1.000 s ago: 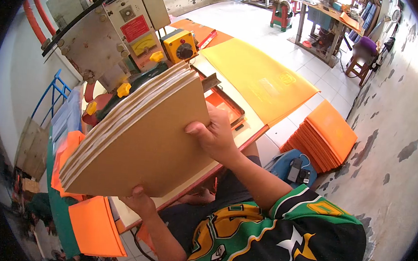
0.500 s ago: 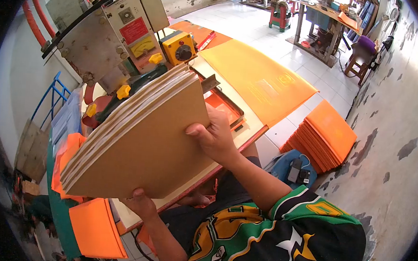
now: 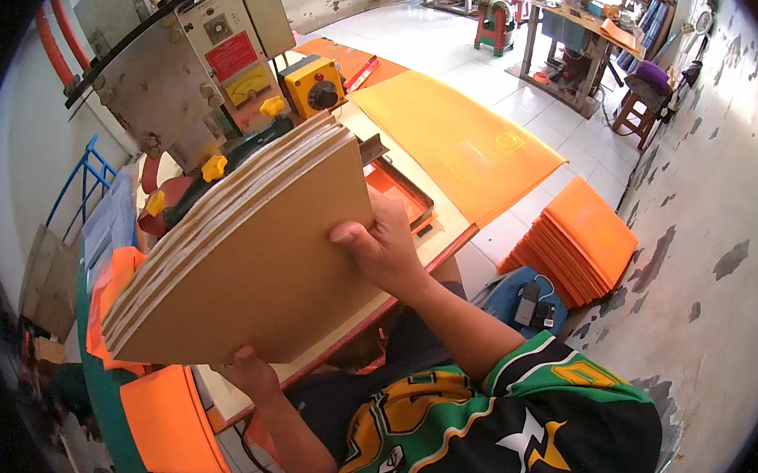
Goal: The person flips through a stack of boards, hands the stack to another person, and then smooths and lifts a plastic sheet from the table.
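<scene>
A thick stack of brown boards (image 3: 246,254) with pale layered edges is tilted up over the table. My right hand (image 3: 378,243) grips its right edge, thumb on the front face, the other fingers hidden behind. At the bottom edge my left hand (image 3: 251,375) holds the stack, its thumb on the front face and its remaining fingers mostly out of sight. Behind the stack stands a machine (image 3: 234,46) with yellow knobs (image 3: 214,168) and a yellow control box (image 3: 312,85).
An orange sheet (image 3: 460,141) lies on the table's far right part. Orange folders are piled (image 3: 576,241) at the right, beside a blue stool (image 3: 515,300) holding small black devices. More orange folders (image 3: 174,420) hang at the near left edge. A wall runs along the right.
The whole view has shifted slightly, so the table and machine sit a little further left. Both hands keep their hold on the stack, which looks slightly more closed along its layered edge.
</scene>
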Motion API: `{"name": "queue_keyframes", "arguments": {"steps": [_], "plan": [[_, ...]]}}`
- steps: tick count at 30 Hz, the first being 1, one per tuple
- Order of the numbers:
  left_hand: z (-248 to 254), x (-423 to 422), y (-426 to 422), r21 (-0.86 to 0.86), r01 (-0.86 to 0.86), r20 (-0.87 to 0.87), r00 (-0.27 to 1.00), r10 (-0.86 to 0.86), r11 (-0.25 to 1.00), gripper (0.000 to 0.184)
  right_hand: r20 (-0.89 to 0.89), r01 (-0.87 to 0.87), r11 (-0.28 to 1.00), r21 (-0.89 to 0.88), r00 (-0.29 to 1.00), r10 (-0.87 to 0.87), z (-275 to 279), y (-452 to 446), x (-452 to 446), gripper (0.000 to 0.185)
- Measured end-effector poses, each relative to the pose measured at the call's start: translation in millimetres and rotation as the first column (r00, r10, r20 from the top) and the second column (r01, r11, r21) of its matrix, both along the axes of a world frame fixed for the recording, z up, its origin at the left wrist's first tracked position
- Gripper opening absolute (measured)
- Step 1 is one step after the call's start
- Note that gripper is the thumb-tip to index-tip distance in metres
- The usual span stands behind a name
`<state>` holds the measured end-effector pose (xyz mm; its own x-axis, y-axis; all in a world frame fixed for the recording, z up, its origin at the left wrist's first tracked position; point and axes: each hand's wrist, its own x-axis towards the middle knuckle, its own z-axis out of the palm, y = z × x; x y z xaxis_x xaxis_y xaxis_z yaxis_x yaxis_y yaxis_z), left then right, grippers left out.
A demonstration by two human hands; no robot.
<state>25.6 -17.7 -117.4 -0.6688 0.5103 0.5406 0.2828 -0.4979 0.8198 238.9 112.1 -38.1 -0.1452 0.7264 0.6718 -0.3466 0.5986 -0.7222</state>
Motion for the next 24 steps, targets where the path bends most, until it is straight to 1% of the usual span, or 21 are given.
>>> {"name": "queue_keyframes", "arguments": {"steps": [2,3,5,6,8,9,11,12,14,18,20,21,23,24], "plan": [[9.7,7.2,1.4,0.017,0.038,-0.066,0.997,-0.036,0.999,0.064,0.028,0.017,1.000,0.012,0.999,-0.018,2.9,-2.2,1.7,0.057],[9.6,7.0,1.6,0.019,0.040,-0.064,0.997,-0.039,0.999,0.064,0.030,0.020,1.000,0.014,0.999,-0.020,3.4,-2.8,1.7,0.057],[7.4,6.6,0.3,0.028,0.051,-0.040,0.998,-0.049,0.998,0.057,0.010,-0.010,1.000,-0.001,1.000,0.010,3.8,-3.3,1.5,0.057],[1.5,0.7,-2.4,0.030,0.052,-0.036,0.998,-0.051,0.998,0.057,0.014,-0.009,1.000,0.000,1.000,0.009,3.1,-2.7,0.9,0.057],[-14.0,-14.4,-7.8,-0.106,0.047,-0.118,0.991,-0.060,0.993,0.062,-0.005,-0.011,1.000,0.012,1.000,0.012,0.6,-0.7,-0.5,0.059],[-15.0,-12.5,-6.8,-0.106,0.049,-0.115,0.991,-0.062,0.993,0.062,-0.002,-0.010,1.000,0.012,1.000,0.010,0.5,-0.2,-0.4,0.059],[-14.7,-7.3,-3.9,-0.068,-0.040,-0.031,0.999,0.038,0.997,0.064,0.009,0.012,1.000,0.025,1.000,-0.012,0.6,0.5,0.2,0.060],[-11.0,-3.7,-2.9,-0.069,-0.037,-0.033,0.999,0.035,0.997,0.064,0.008,0.016,1.000,0.024,1.000,-0.016,0.5,0.2,0.6,0.060],[-1.9,3.0,-2.2,0.012,-0.008,0.043,0.999,0.007,1.000,0.042,0.014,0.010,1.000,0.015,1.000,-0.010,0.3,-0.6,1.3,0.061],[-9.5,-5.2,-2.3,0.035,0.045,0.036,0.998,-0.047,0.998,0.039,0.018,0.018,1.000,0.022,1.000,-0.018,1.8,-2.2,2.0,0.061],[-3.9,-1.9,-2.2,0.035,0.051,0.068,0.996,-0.053,0.998,0.041,0.029,0.033,0.999,0.041,0.999,-0.034,1.0,-1.0,1.7,0.062],[-9.0,-5.4,-3.0,0.034,0.050,0.071,0.996,-0.052,0.998,0.041,0.032,0.032,0.999,0.040,0.999,-0.034,1.3,-0.9,1.6,0.062],[-22.6,-14.7,-5.4,-0.048,-0.021,-0.076,0.997,0.017,0.999,0.069,0.031,0.029,0.999,0.035,0.999,-0.030,2.2,-2.0,1.7,0.062],[-19.3,-10.6,-4.8,-0.047,-0.020,-0.073,0.997,0.017,0.999,0.069,0.034,0.029,0.999,0.036,0.999,-0.031,1.8,-2.9,1.4,0.062]]}}
